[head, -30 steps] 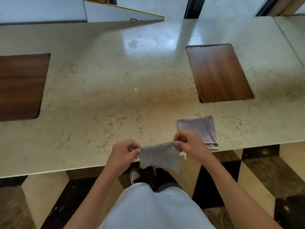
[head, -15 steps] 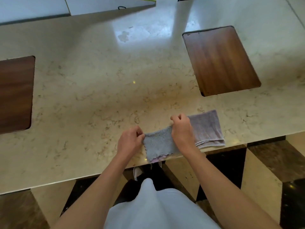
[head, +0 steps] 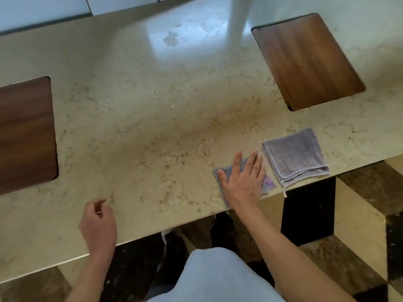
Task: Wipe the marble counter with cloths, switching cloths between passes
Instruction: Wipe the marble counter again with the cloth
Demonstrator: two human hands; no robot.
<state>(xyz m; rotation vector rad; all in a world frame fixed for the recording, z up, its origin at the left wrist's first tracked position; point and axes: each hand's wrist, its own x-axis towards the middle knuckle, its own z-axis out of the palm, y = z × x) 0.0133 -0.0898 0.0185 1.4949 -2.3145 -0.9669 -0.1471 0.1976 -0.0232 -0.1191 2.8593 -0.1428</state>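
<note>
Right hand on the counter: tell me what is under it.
Under the flat right hand lies a small grey cloth on the beige marble counter; its left edge and a purplish corner show. The cloth's middle is covered.

The beige veined marble worktop (head: 152, 118) has two dark wooden panels set flush into it, one at the left (head: 26, 134) and one at the far right (head: 307, 59). Near its front edge lie a small grey cloth (head: 226, 173) and, just beside it to the right, a folded lilac-grey cloth (head: 296, 158).
</note>
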